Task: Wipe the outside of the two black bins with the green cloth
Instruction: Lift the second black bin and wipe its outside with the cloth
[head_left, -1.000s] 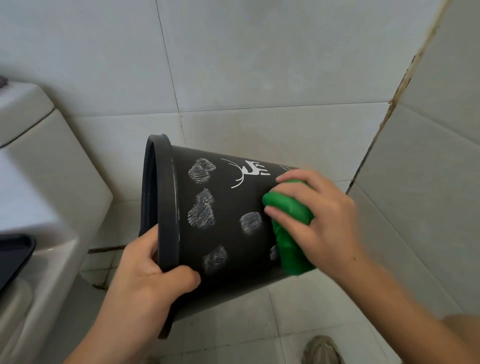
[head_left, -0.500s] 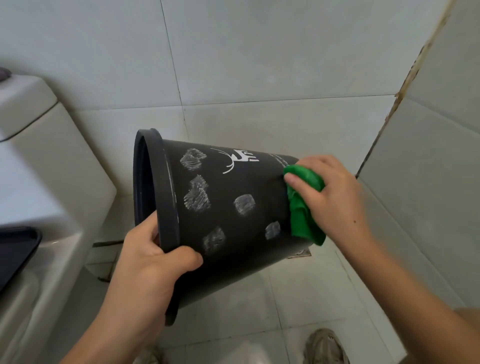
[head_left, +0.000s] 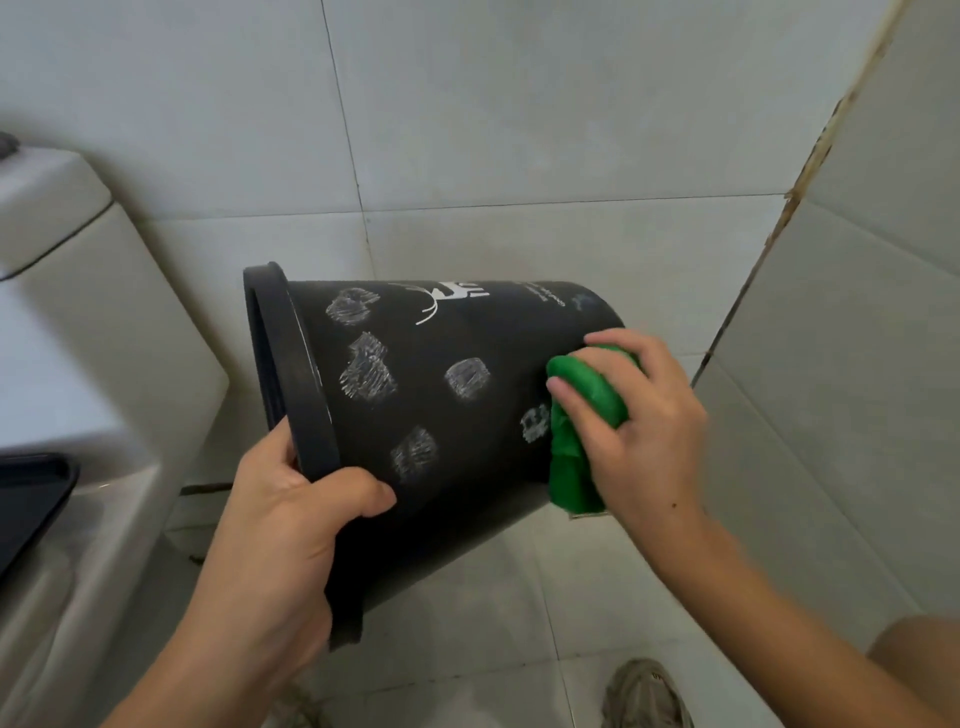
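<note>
A black bin (head_left: 447, 431) with white scribbled patches and a white deer logo is held in the air on its side, its mouth to the left and its base to the right. My left hand (head_left: 291, 525) grips its rim at the lower left, thumb on the outside wall. My right hand (head_left: 639, 431) holds a bunched green cloth (head_left: 582, 415) pressed against the bin's wall near the base. The cloth partly covers one white patch. Only one bin is in view.
A white toilet tank and bowl (head_left: 78, 364) with a dark seat (head_left: 26, 499) fill the left side. Tiled walls stand behind and to the right, meeting at a stained corner joint (head_left: 800, 182). Grey floor tiles and a shoe (head_left: 644, 696) lie below.
My right hand slid the cloth from mid-wall to the bin's base end, then came back slightly and lower. The bin's mouth tipped a little more to the left.
</note>
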